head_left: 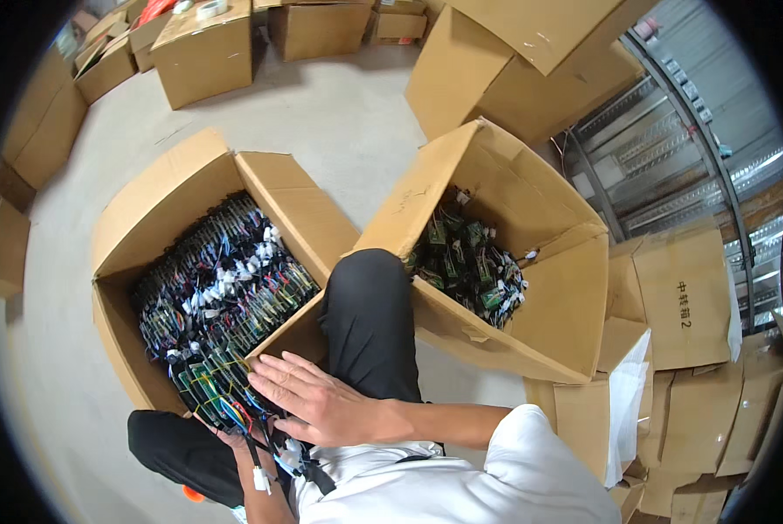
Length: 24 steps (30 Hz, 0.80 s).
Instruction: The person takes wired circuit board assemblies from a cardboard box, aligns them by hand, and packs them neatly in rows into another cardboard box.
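Note:
A stack of green circuit boards (206, 384) with coloured wires and white connectors is at the near edge of the left cardboard box (157, 194). My left hand (232, 439) is closed around the stack's near, lower end, its fingers partly hidden by boards and dangling wires. Reaching across from the right, my right hand (317, 403) is open, its fingers stretched flat along the stack's right side by the box edge. Dense rows of wired circuit boards (225, 271) fill that box.
Right of my knee (372, 314) stands another open box (544, 249), with loose circuit boards (465, 262) piled inside. Large cartons (203, 57) stand at the back. Flattened cardboard (679, 297) and a metal rack (645, 157) are on the right.

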Tool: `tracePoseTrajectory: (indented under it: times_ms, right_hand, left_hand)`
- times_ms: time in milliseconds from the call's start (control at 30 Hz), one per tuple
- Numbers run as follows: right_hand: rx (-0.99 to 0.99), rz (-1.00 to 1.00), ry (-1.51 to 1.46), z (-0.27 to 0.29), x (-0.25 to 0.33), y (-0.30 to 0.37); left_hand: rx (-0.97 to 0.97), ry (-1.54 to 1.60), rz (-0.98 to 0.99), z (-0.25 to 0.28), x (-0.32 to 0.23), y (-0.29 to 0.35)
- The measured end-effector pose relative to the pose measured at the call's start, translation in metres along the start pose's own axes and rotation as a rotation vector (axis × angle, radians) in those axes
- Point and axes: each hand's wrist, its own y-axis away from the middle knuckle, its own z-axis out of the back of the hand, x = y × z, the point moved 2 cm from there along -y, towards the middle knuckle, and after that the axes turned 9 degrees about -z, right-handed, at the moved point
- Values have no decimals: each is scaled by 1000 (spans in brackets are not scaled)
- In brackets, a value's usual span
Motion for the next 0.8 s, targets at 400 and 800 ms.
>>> tracePoseTrajectory:
  times_ms: [400, 800]
  right_hand:
    - [-558, -835, 377, 288, -290, 46]
    - [-404, -1073, 492, 184, -542, 70]
  left_hand:
    - [-44, 64, 261, -96, 22, -28]
    - [-285, -193, 154, -85, 21, -27]
